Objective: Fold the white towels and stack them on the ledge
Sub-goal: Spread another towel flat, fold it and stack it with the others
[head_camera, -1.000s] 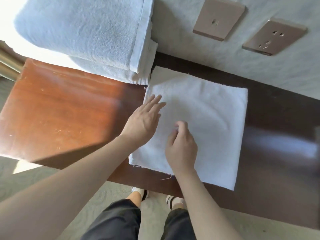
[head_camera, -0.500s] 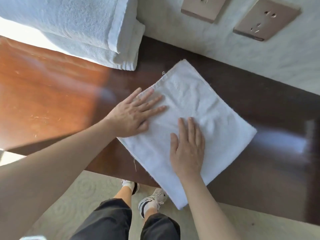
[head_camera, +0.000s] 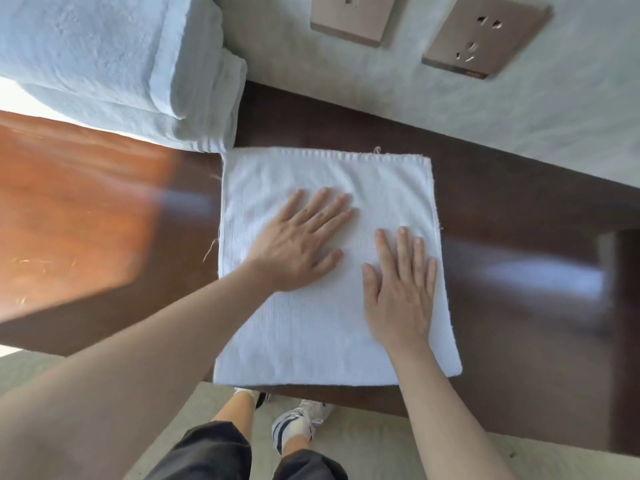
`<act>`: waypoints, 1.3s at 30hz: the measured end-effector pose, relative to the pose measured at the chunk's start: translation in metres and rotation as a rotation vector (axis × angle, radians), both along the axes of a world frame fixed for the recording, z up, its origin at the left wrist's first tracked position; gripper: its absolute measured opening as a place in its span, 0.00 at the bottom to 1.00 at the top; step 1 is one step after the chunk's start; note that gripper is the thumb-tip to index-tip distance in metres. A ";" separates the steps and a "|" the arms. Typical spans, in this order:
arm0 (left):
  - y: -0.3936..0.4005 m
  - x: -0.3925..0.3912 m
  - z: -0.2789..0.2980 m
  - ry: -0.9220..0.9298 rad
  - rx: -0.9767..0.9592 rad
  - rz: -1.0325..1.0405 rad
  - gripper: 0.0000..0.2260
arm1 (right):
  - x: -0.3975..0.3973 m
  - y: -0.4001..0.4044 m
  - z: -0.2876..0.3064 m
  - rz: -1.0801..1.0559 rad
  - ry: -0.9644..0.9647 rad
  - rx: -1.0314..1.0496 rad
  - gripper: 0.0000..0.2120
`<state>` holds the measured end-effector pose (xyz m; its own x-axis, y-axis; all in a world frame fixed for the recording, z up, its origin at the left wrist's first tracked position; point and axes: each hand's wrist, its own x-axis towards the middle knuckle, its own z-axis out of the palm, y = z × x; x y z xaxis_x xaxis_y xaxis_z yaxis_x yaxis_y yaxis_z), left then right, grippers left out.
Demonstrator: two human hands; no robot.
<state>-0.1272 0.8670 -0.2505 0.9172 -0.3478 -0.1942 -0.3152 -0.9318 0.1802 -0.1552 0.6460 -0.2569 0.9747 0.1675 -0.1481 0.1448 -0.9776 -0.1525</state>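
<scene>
A small white towel lies flat and square on the dark wooden ledge, its near edge reaching the ledge's front rim. My left hand rests palm down on the towel's middle, fingers spread. My right hand presses flat on its right half, fingers pointing to the far edge. Neither hand grips anything. A stack of thicker folded white towels sits at the far left of the ledge, close to the small towel's far left corner.
A pale wall with two brownish socket plates rises behind the ledge. Sunlight brightens the wood on the left. Below the front rim I see carpet, my legs and shoes.
The small towel has turned from a diagonal lie to square with the ledge. Both hands have slid further onto it and now lie flat; the right hand has moved right.
</scene>
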 end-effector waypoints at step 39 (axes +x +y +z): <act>-0.003 -0.008 -0.008 -0.076 -0.066 0.305 0.37 | 0.150 0.013 0.008 -0.195 0.020 0.019 0.31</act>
